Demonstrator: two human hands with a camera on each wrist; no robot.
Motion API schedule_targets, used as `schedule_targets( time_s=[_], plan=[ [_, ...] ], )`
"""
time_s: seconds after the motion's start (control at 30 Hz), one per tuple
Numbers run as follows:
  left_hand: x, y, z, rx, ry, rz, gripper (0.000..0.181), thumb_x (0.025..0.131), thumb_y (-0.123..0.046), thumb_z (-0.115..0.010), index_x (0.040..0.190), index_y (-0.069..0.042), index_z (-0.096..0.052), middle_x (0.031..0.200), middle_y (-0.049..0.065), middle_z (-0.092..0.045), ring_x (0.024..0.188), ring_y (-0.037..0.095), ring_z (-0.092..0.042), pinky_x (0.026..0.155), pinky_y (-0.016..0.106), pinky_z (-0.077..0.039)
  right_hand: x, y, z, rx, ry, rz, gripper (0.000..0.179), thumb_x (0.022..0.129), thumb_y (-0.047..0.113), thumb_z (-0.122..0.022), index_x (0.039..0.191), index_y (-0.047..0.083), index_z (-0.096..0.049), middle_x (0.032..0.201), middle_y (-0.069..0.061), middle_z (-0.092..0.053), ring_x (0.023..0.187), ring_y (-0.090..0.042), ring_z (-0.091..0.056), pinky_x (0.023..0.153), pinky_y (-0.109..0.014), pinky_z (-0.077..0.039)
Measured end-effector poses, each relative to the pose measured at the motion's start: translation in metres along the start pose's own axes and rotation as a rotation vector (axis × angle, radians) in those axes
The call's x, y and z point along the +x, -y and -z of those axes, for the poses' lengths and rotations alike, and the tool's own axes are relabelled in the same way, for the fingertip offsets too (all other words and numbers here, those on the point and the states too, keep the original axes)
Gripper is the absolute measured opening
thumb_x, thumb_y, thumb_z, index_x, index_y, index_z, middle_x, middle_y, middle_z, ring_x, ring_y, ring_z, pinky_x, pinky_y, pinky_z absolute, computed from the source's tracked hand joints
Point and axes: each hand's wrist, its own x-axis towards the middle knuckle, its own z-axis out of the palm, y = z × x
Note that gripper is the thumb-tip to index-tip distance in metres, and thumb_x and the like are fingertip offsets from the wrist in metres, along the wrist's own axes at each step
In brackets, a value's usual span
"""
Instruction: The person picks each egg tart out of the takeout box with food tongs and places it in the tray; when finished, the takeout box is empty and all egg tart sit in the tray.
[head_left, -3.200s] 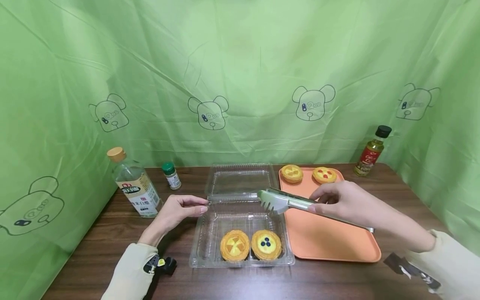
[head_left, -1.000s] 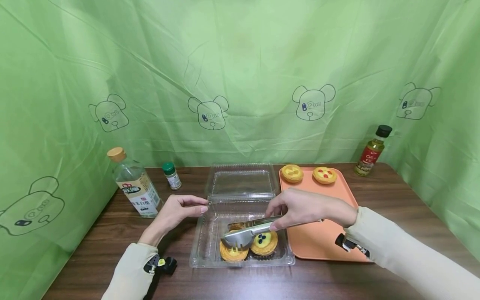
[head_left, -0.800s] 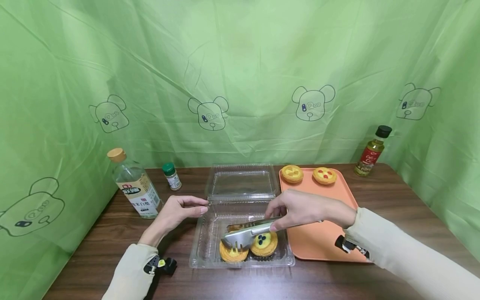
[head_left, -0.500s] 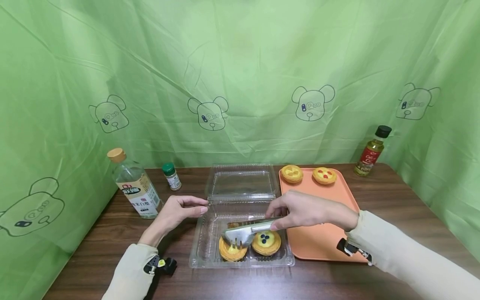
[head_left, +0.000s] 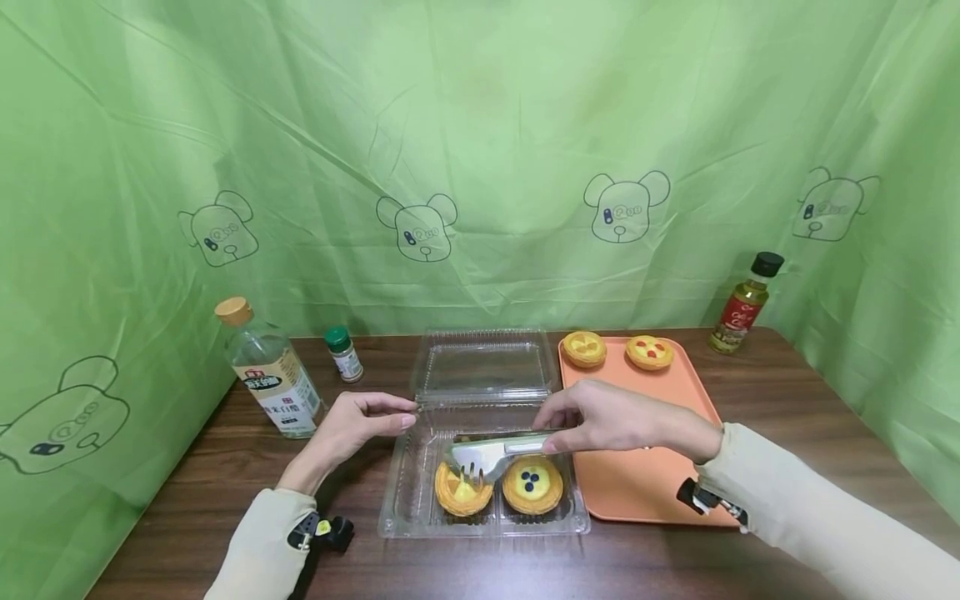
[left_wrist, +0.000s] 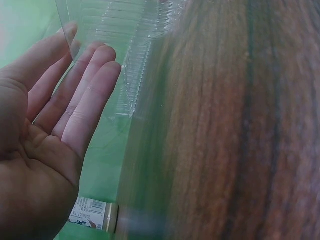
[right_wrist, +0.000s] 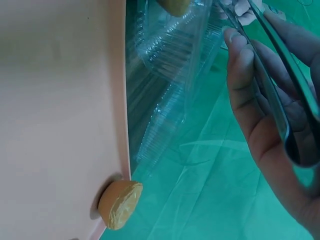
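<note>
A clear plastic clamshell box point(head_left: 412, 500) lies with its lid back. Thumb and fingertips of my left hand point(head_left: 356, 425) pinch its left edge near the hinge; in the left wrist view the hand point(left_wrist: 55, 130) holds the thin plastic. Metal serving tongs point(head_left: 517, 451) are gripped in my right hand point(head_left: 615, 418), their toothed ends over the egg tart with yellow-orange wedges point(head_left: 462, 502) in the box. The tongs partly cover that tart; whether they squeeze it I cannot tell. To its right sits a blueberry-topped tart point(head_left: 532, 495), apart from the tongs.
An orange tray point(head_left: 652, 492) adjoins the box's right side, bearing a wedge-topped tart point(head_left: 584, 348) and a red-dotted tart point(head_left: 649, 352) at its far end. A vinegar bottle point(head_left: 277, 383), green-capped jar point(head_left: 345, 358) and oil bottle point(head_left: 738, 308) stand around.
The tongs came from near the tray down over the left tart, then shifted slightly back. That tart moved a little left and away; the blueberry tart lies flatter. My left hand stayed put.
</note>
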Motion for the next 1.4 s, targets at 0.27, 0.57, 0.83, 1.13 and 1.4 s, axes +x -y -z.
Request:
schedule_targets(
  time_s=[0.27,0.57,0.83,1.13,1.4],
  plan=[
    [0.0,0.001,-0.001,-0.006,-0.004,0.004,0.033,0.091,-0.017,-0.088,0.118,0.0,-0.08,0.11,0.013,-0.079,0.095,0.023,-0.077,0.085,0.036,-0.064,-0.009,0.0,0.01,0.005,-0.077,-0.012,0.026,0.1,0.03,-0.077,0.119,0.012,-0.077,0.091,0.013,-0.072,0.083,-0.008,-0.067,0.075,-0.03,-0.058],
    [-0.001,0.001,0.0,-0.03,0.004,-0.007,0.032,0.091,-0.014,-0.087,0.118,0.002,-0.079,0.11,0.015,-0.079,0.095,0.022,-0.077,0.085,0.037,-0.064,-0.027,-0.003,0.027,-0.017,-0.192,-0.045,0.016,0.098,0.026,-0.08,0.113,0.019,-0.079,0.087,0.011,-0.071,0.074,-0.011,-0.064,0.065,-0.027,-0.055],
    [-0.001,0.003,0.0,-0.022,0.007,-0.008,0.031,0.092,-0.015,-0.086,0.118,0.001,-0.079,0.109,0.014,-0.079,0.095,0.021,-0.077,0.084,0.036,-0.064,-0.049,-0.011,0.043,-0.026,-0.278,-0.121,0.018,0.098,0.027,-0.081,0.114,0.021,-0.08,0.091,0.008,-0.072,0.073,-0.012,-0.06,0.061,-0.027,-0.052],
    [0.001,0.002,0.0,-0.012,0.004,-0.004,0.031,0.091,-0.015,-0.087,0.117,0.0,-0.08,0.109,0.013,-0.079,0.095,0.021,-0.077,0.084,0.035,-0.064,-0.08,-0.025,0.057,-0.001,-0.357,-0.232,0.023,0.099,0.023,-0.08,0.119,0.014,-0.079,0.086,0.005,-0.072,0.075,-0.013,-0.066,0.064,-0.028,-0.056],
    [0.0,0.003,0.0,-0.024,0.01,-0.011,0.032,0.092,-0.014,-0.086,0.119,0.003,-0.078,0.11,0.015,-0.078,0.096,0.021,-0.077,0.086,0.035,-0.064,-0.102,-0.04,0.062,-0.045,-0.411,-0.346,0.026,0.098,0.03,-0.081,0.12,0.016,-0.079,0.081,0.002,-0.071,0.072,-0.013,-0.065,0.063,-0.027,-0.053]
  ],
)
